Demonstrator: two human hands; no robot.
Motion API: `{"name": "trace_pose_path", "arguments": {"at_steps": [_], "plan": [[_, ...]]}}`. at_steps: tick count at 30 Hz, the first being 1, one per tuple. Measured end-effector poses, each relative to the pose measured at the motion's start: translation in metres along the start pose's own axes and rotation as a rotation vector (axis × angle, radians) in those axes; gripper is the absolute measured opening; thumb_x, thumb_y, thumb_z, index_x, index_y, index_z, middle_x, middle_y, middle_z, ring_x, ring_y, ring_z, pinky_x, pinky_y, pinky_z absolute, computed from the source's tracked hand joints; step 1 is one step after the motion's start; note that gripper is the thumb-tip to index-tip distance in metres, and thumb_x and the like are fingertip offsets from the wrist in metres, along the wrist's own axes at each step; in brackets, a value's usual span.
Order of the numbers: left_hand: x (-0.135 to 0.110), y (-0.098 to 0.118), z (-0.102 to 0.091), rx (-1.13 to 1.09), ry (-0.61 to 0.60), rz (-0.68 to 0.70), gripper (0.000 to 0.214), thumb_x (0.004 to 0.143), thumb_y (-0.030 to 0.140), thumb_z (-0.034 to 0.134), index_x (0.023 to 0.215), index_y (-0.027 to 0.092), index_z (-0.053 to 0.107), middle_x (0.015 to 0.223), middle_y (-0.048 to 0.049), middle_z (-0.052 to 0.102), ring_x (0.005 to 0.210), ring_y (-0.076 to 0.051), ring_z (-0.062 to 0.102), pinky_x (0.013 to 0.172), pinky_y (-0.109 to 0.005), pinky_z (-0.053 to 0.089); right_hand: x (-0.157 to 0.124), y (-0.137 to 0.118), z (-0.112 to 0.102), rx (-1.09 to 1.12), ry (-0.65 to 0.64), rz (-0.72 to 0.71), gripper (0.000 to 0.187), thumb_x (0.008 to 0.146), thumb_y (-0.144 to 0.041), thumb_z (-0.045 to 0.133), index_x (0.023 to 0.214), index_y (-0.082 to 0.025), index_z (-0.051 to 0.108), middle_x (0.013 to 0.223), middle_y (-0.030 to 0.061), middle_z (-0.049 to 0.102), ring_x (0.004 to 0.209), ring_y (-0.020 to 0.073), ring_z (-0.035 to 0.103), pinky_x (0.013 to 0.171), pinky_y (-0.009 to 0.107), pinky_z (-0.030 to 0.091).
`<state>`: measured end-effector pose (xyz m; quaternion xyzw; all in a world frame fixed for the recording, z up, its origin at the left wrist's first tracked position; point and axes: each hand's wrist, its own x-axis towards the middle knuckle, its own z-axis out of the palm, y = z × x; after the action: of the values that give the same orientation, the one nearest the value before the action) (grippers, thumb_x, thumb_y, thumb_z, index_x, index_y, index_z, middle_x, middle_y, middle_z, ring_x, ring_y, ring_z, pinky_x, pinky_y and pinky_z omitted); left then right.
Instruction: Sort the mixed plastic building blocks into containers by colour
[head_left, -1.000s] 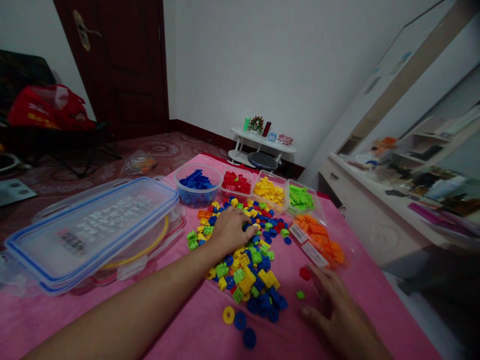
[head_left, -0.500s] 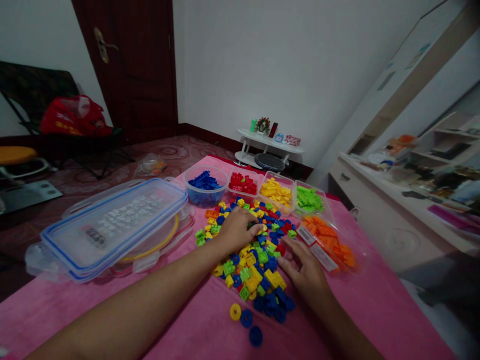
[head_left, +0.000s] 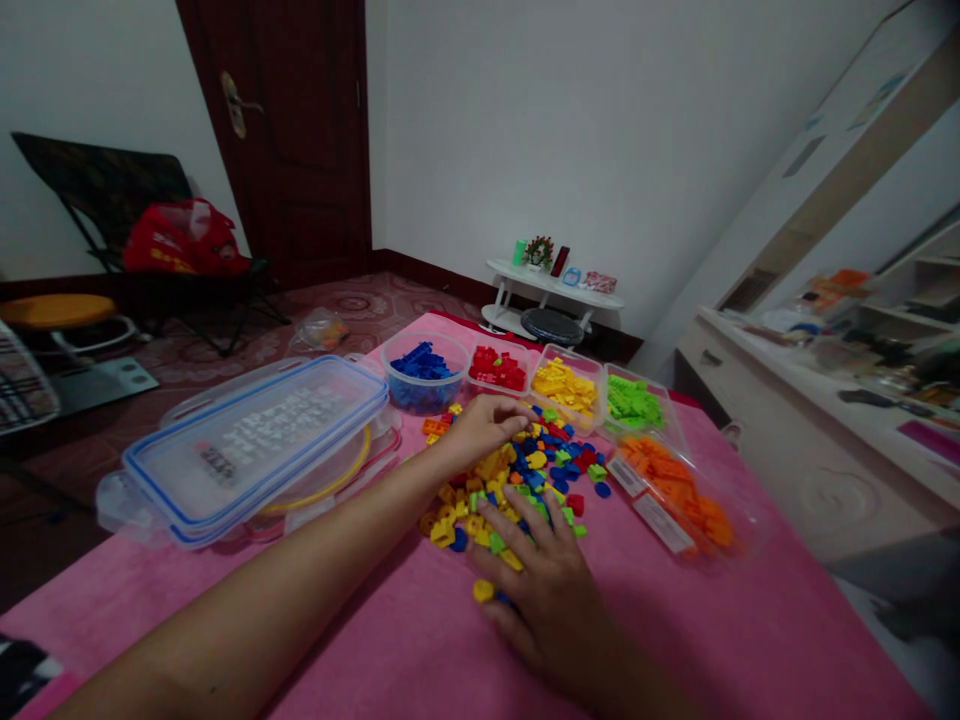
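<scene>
centre: left hand (head_left: 489,428) curled, cannot tell if pinching | lower centre: right hand (head_left: 551,590) spread over bricks (head_left: 495,465) | low, flat fingers should gather best

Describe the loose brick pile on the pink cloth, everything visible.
The brick pile is a low, untidy heap of small, plastic-looking pieces, blocky and round, mixed yellow, blue, green, red and some orange. It lies directly on the pink cloth, left of the orange-brick container. The right hand spreads its fingers over the near part; the left hand, fingers curled, covers some of the far part. Whether it grips a piece is unclear.
</scene>
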<state>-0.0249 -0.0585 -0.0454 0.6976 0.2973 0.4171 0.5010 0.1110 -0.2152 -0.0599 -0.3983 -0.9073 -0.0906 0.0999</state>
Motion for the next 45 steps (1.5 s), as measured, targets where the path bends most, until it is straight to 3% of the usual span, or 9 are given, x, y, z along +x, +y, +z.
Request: {"name": "trace_pose_path", "arguments": {"at_steps": [5, 9, 15, 21, 25, 29, 34, 40, 45], "plan": [[0.004, 0.020, -0.015, -0.046, 0.080, 0.016, 0.023, 0.079, 0.019, 0.054, 0.093, 0.010, 0.069, 0.088, -0.0074, 0.071, 0.080, -0.014, 0.064, 0.078, -0.025, 0.049, 0.017, 0.036, 0.002, -0.056, 0.071, 0.176, 0.031, 0.087, -0.036, 0.050, 0.116, -0.033, 0.060, 0.138, 0.0023, 0.048, 0.131, 0.0296, 0.031, 0.107, 0.059, 0.013], [0.005, 0.030, -0.036, 0.153, 0.121, 0.016, 0.023, 0.079, 0.020, 0.053, 0.092, 0.010, 0.070, 0.086, -0.0071, 0.071, 0.076, -0.013, 0.064, 0.071, -0.023, 0.048, 0.038, 0.045, -0.001, -0.074, 0.111, 0.319, 0.026, 0.085, -0.029, 0.054, 0.107, -0.024, 0.065, 0.130, 0.0083, 0.052, 0.125, 0.0295, 0.037, 0.106, 0.055, 0.021], [-0.001, 0.050, -0.067, 0.708, 0.194, 0.052, 0.022, 0.078, 0.022, 0.053, 0.084, 0.014, 0.072, 0.074, -0.0042, 0.070, 0.067, -0.013, 0.060, 0.065, -0.023, 0.043, 0.077, 0.010, -0.004, 0.109, 0.120, 0.268, 0.022, 0.088, -0.021, 0.048, 0.103, -0.021, 0.063, 0.115, 0.0065, 0.058, 0.105, 0.0213, 0.048, 0.089, 0.036, 0.040], [-0.005, 0.064, -0.067, 0.784, 0.218, 0.113, 0.024, 0.080, 0.024, 0.051, 0.085, 0.014, 0.072, 0.075, -0.0049, 0.069, 0.065, -0.013, 0.058, 0.061, -0.023, 0.039, 0.115, -0.027, 0.010, 0.158, 0.027, 0.058, 0.033, 0.084, -0.030, 0.055, 0.117, -0.024, 0.056, 0.128, 0.0066, 0.050, 0.117, 0.0235, 0.039, 0.098, 0.041, 0.031], [-0.007, 0.067, -0.062, 0.788, 0.207, 0.077, 0.025, 0.080, 0.025, 0.050, 0.085, 0.013, 0.072, 0.073, -0.0047, 0.069, 0.062, -0.012, 0.056, 0.058, -0.023, 0.037, 0.128, -0.025, 0.021, 0.121, -0.042, 0.104, 0.029, 0.082, -0.034, 0.056, 0.109, -0.022, 0.059, 0.115, 0.0089, 0.055, 0.110, 0.0247, 0.043, 0.098, 0.044, 0.027], [-0.007, 0.066, -0.061, 0.792, 0.205, 0.063, 0.026, 0.080, 0.025, 0.050, 0.087, 0.014, 0.072, 0.075, -0.0047, 0.069, 0.063, -0.012, 0.056, 0.058, -0.022, 0.037, 0.121, -0.006, 0.014, 0.057, -0.076, 0.135, 0.022, 0.079, -0.026, 0.057, 0.099, -0.019, 0.063, 0.106, 0.0104, 0.057, 0.103, 0.0246, 0.045, 0.097, 0.044, 0.026], [-0.006, 0.061, -0.059, 0.836, 0.153, 0.029, 0.027, 0.079, 0.028, 0.051, 0.090, 0.015, 0.072, 0.075, -0.0044, 0.069, 0.064, -0.013, 0.056, 0.058, -0.022, 0.037, 0.094, 0.023, -0.008, 0.114, 0.026, 0.241, 0.021, 0.078, -0.026, 0.059, 0.098, -0.021, 0.062, 0.103, 0.0075, 0.058, 0.098, 0.0233, 0.049, 0.091, 0.039, 0.032], [-0.009, 0.049, -0.055, 0.920, -0.096, -0.098, 0.021, 0.073, 0.023, 0.058, 0.086, 0.018, 0.074, 0.079, -0.0038, 0.070, 0.067, -0.013, 0.059, 0.057, -0.020, 0.038, 0.068, 0.047, -0.020, 0.239, 0.092, 0.402, 0.021, 0.080, -0.032, 0.058, 0.097, -0.021, 0.062, 0.098, 0.0049, 0.063, 0.094, 0.0211, 0.055, 0.084, 0.033, 0.038], [-0.012, 0.042, -0.052, 0.943, -0.294, -0.148, 0.022, 0.065, 0.020, 0.066, 0.085, 0.022, 0.075, 0.076, -0.0020, 0.071, 0.065, -0.013, 0.060, 0.055, -0.020, 0.037, 0.049, 0.071, -0.020, 0.295, 0.065, 0.540, 0.024, 0.078, -0.032, 0.059, 0.099, -0.021, 0.063, 0.099, 0.0045, 0.067, 0.090, 0.0211, 0.060, 0.078, 0.031, 0.042]]}}
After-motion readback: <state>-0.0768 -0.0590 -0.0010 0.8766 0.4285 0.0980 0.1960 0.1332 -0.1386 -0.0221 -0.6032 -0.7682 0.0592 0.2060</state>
